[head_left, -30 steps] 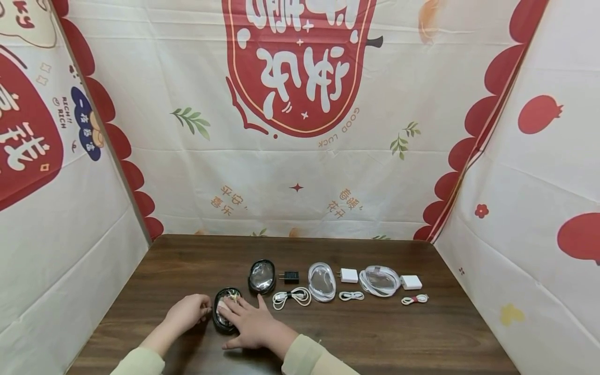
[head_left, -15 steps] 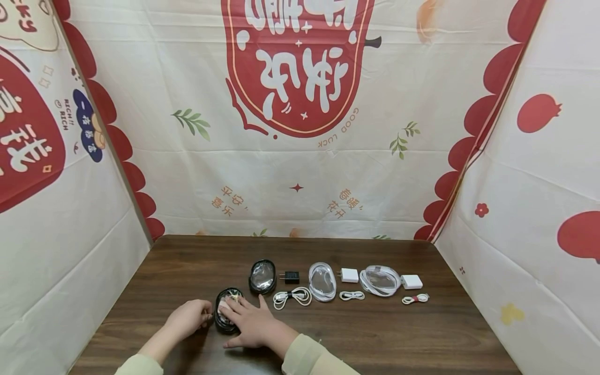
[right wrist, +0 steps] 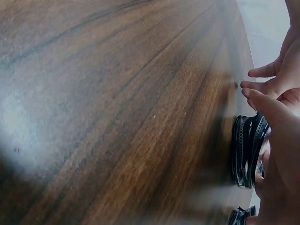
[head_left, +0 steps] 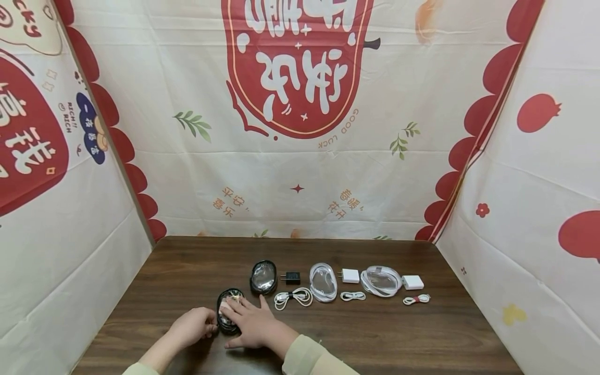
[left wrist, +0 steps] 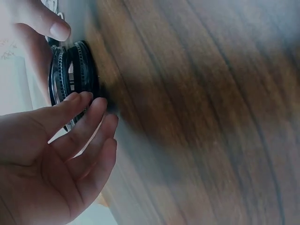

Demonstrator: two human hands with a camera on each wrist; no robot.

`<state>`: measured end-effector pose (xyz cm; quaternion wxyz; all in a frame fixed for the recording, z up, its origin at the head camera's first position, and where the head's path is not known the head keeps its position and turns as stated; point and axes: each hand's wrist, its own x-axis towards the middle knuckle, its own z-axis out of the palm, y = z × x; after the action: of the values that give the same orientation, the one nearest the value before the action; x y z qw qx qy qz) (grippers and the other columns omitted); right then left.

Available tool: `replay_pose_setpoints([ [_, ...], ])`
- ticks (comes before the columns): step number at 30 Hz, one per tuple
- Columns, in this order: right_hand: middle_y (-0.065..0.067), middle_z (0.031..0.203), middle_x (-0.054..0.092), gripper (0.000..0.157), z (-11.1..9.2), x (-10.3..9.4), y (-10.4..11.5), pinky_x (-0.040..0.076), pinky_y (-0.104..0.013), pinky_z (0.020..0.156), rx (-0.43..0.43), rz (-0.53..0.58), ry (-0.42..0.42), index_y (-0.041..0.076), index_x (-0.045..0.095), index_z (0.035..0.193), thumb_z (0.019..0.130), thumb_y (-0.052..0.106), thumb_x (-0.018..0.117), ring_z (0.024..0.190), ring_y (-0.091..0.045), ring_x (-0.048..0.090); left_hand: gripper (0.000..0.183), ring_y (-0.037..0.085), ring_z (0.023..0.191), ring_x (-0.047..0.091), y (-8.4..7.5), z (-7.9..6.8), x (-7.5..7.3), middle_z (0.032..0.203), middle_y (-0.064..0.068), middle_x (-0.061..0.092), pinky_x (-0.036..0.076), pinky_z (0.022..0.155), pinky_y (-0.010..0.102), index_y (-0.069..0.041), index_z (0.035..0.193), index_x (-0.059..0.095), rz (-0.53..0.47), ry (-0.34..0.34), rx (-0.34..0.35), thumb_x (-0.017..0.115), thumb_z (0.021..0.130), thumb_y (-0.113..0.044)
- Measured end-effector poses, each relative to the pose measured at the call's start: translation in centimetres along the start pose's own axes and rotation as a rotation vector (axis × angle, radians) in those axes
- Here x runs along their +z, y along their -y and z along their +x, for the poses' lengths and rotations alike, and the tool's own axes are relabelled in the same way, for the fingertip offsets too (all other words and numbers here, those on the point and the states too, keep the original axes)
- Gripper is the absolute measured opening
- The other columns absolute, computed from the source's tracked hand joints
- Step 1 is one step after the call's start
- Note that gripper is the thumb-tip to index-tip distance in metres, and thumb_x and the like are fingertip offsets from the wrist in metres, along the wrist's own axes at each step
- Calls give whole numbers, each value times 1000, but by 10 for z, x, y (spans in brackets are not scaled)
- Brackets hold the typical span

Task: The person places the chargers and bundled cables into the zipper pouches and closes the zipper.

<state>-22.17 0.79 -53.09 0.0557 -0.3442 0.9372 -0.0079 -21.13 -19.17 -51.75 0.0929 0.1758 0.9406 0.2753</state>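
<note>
Black zip pouch (head_left: 227,319) could skid

It lies near left on the worktop (head_left: 375,333). Our right hand (head_left: 255,324) rests on it, fingers spread; our left hand (head_left: 193,325) pinches its left side. Too light a press could let tugging shift it.

A dark brown, wood-grain table (head_left: 375,333) carries 2 black-edged, oval, clear-topped pouches (head_left: 263,277) (head_left: 228,324), 2 white-edged, oval, clear-topped pouches (head_left: 323,281) (head_left: 382,280), 1 small black plug adapter (head_left: 292,278) and 2 white, block-shaped adapters (head_left: 350,276) (head_left: 413,282). In front of these adapters lie 3 bundled white cables (head_left: 283,296) (head_left: 352,296) (head_left: 410,300), the leftmost in a black tie (head_left: 292,295).
</note>
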Motion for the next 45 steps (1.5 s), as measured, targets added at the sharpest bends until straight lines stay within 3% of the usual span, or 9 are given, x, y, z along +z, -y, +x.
replay_pose_setpoints([
  [7,17,159,14,82,-2,3,2,20,-58,111,22,-49,3,42,17,154,85,76,46,144,-13,21,21,11,52,49,0,0,6,59,-4,54,41,49,29,-14,69,58,26,-63,-135,70,85,-9],
  [14,12,158,24,76,-4,5,6,28,-56,108,21,-108,-66,41,29,151,85,77,44,142,-21,27,18,12,54,46,8,4,4,59,-5,52,38,52,32,-16,70,58,108,-115,-174,68,84,-9],
  [19,7,157,27,73,-5,6,3,28,-57,108,-2,-130,-101,40,36,149,86,74,46,142,-21,27,16,11,55,48,16,12,-1,59,-6,53,40,54,33,-15,73,61,108,-142,-206,66,87,-9],
  [26,8,161,14,76,-1,8,-2,22,-59,110,-38,-113,-85,40,28,152,86,75,45,147,-19,13,10,13,58,49,21,24,-6,63,-4,53,43,57,36,-13,80,64,126,-153,-220,63,89,-9],
  [31,12,161,11,79,2,9,-3,20,-60,110,-37,-114,-58,41,19,153,87,75,43,147,-18,12,9,13,59,49,22,29,-8,64,-4,53,44,58,36,-13,81,65,147,-166,-205,64,89,-8],
  [38,14,161,7,80,2,6,-2,17,-61,111,-6,-100,-8,44,14,153,86,76,43,147,-17,9,16,12,56,49,22,26,-8,63,-4,52,41,54,33,-14,76,63,128,-157,-186,63,90,-6],
  [45,16,161,4,82,7,10,0,22,-57,111,3,-107,-6,45,12,153,84,78,42,147,-15,9,24,12,56,45,23,18,-8,62,-5,50,38,54,33,-16,69,55,140,-165,-156,65,89,-8],
])
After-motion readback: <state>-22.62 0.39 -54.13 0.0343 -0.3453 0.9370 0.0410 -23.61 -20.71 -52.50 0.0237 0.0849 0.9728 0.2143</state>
